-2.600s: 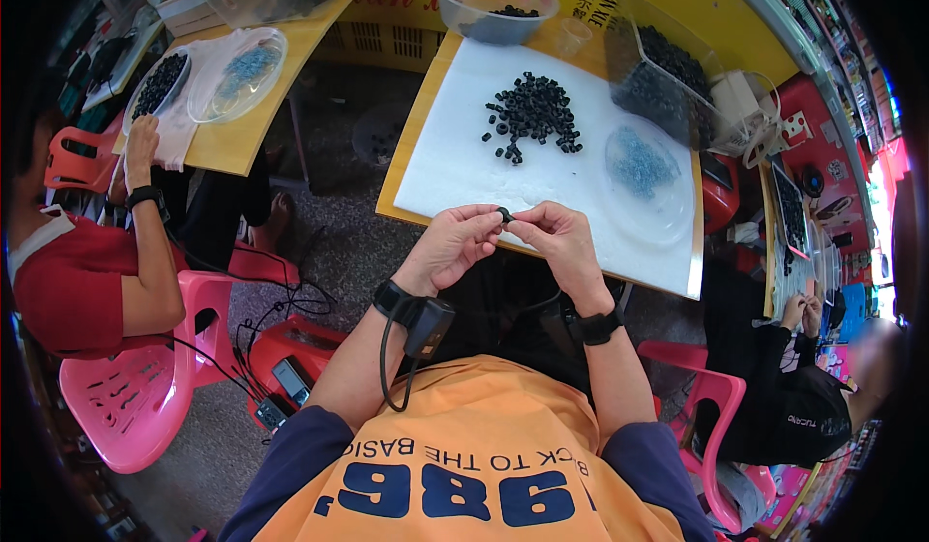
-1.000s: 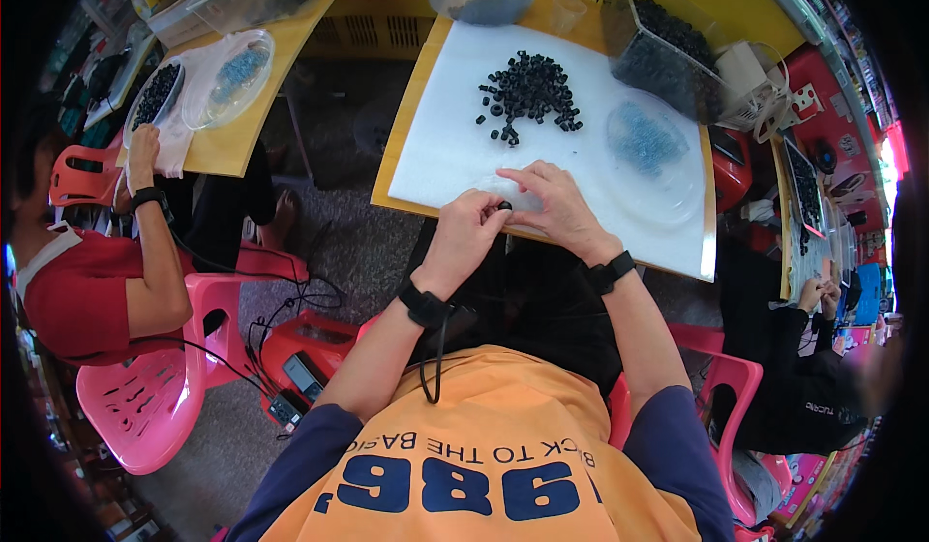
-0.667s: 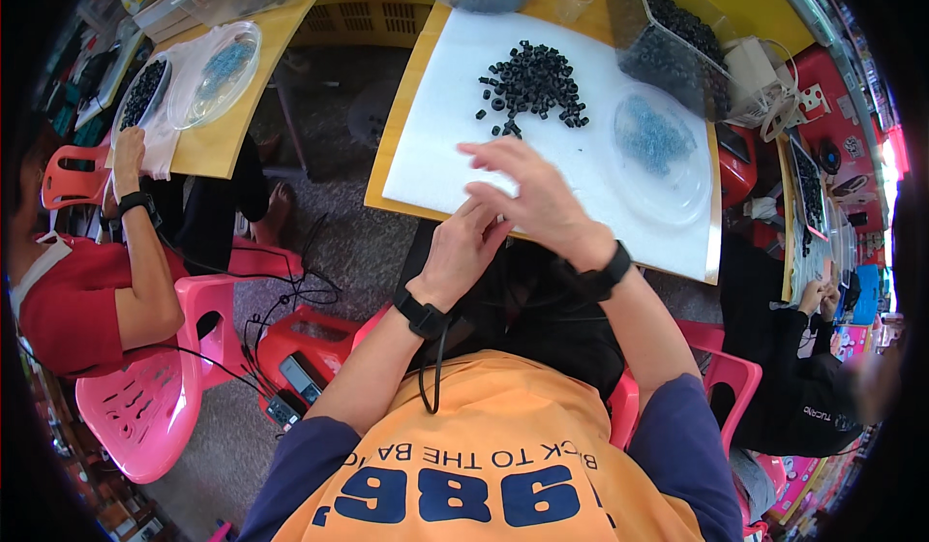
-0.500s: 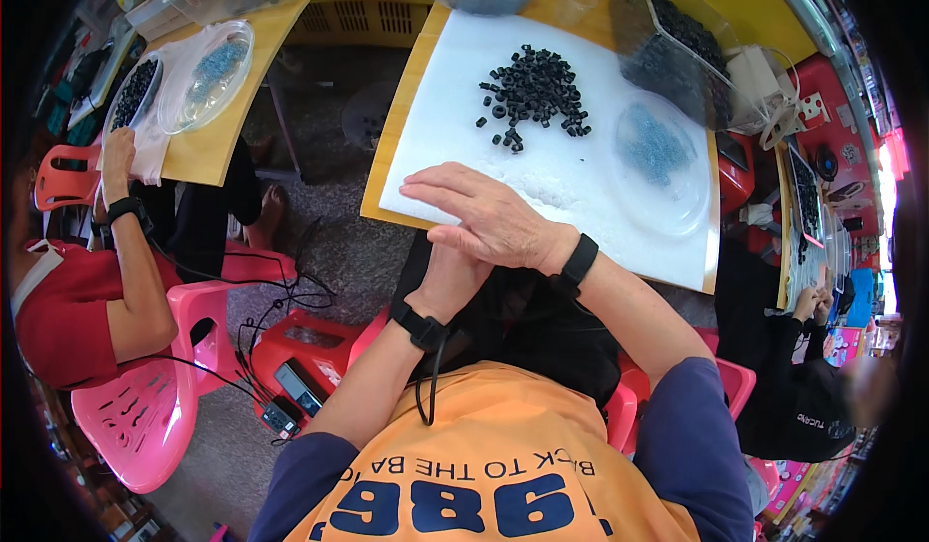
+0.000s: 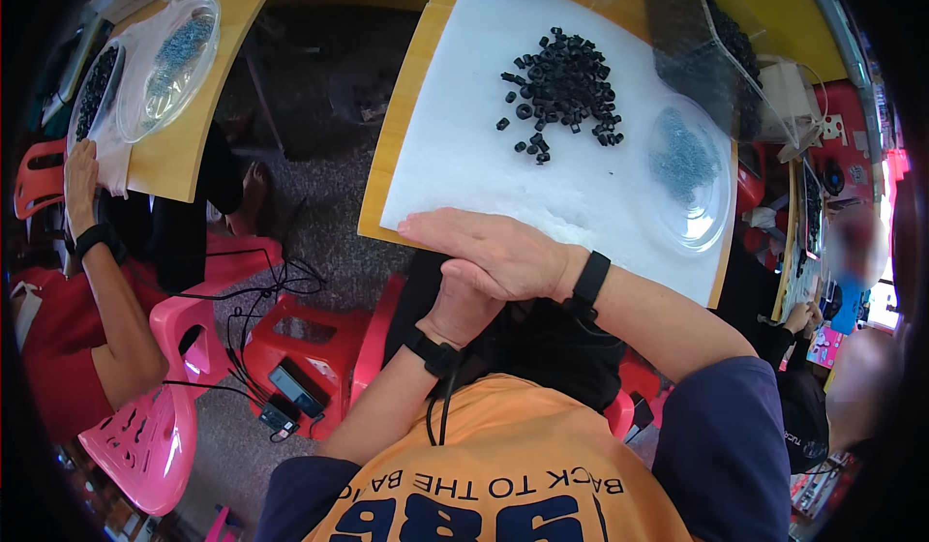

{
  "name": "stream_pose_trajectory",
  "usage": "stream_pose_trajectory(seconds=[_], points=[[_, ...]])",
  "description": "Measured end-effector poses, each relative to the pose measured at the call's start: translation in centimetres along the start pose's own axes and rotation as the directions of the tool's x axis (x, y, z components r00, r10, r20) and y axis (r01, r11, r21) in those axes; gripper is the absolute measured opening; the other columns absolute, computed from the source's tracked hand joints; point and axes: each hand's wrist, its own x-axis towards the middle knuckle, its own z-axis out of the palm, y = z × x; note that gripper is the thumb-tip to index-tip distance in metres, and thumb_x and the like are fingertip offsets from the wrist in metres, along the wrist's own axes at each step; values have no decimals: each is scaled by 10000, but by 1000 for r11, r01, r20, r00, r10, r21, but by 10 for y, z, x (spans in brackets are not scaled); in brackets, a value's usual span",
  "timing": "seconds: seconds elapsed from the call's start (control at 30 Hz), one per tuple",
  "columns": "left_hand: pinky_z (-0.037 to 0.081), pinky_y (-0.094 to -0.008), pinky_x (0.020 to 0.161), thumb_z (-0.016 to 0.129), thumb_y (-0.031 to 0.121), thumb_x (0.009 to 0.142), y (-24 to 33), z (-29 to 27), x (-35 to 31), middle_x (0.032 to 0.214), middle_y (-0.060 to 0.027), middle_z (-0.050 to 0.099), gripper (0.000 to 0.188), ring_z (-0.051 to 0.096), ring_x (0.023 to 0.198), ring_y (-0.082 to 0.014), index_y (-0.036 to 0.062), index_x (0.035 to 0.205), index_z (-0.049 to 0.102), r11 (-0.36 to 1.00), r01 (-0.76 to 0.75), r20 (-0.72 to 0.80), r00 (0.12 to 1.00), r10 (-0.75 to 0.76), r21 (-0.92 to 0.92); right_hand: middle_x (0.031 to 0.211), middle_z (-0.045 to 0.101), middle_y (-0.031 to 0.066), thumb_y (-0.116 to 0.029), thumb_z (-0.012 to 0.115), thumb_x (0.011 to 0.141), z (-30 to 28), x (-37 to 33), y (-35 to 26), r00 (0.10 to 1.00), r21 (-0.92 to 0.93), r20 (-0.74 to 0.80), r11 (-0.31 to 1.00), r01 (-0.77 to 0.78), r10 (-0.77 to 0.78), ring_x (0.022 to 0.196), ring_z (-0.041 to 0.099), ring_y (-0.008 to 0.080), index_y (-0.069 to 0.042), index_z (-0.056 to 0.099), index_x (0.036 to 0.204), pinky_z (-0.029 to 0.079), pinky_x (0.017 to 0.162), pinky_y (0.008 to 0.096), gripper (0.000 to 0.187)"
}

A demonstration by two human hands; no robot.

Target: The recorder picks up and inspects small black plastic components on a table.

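My right hand lies across my left hand, fingers stretched out and pressed flat, at the near edge of a white foam sheet. Below it my left hand shows only its back and wrist; its fingers are hidden. I see nothing held in either hand. Farther off on the sheet is a loose pile of small black ring-shaped pieces. To its right, a clear round plastic dish holds many tiny pale blue pieces.
A clear bin of black pieces stands at the table's far right, by a white device. Left are another table with dishes, a person's hand, a pink chair and a red stool with cables. Another person sits right.
The view has shifted, so the table sits farther right in the picture. My hands, still one over the other, are slightly nearer my body and farther from the black pile.
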Motion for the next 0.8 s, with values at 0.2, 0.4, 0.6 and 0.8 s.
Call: stream_pose_trajectory(seconds=[0.2,0.4,0.6,0.8], points=[[494,-340,752,664,1,844,22,1,4,943,-97,603,230,612,929,-237,18,1066,606,981,117,-58,990,-127,-155,1394,498,158,-200,447,976,-3,-1,-7,998,-53,-59,998,31,-35,1274,484,324,-19,442,1403,383,1080,365,464],[390,-199,465,714,70,852,85,-10,34,737,-17,623,156,549,554,-60,14,996,694,904,375,62,927,-370,-206,1274,562,156,-125,541,927,-39,-33,-24,814,508,-443,853,-119,377,1093,603,280,-19,596,1243,502,889,333,337],[311,-163,413,634,143,926,90,-7,34,711,15,607,180,474,498,-33,-17,1001,671,533,669,443,743,-502,-518,937,552,110,-82,720,806,-24,-89,-67,871,13,-354,933,-360,341,814,598,261,-33,661,1078,508,707,330,283],[307,-146,404,637,192,932,93,-14,27,650,41,543,164,441,475,-20,31,919,657,515,755,607,644,-467,-405,978,600,103,-104,734,804,1,-111,-73,856,-27,-420,939,-343,300,829,618,239,-24,662,1058,507,727,313,276]])
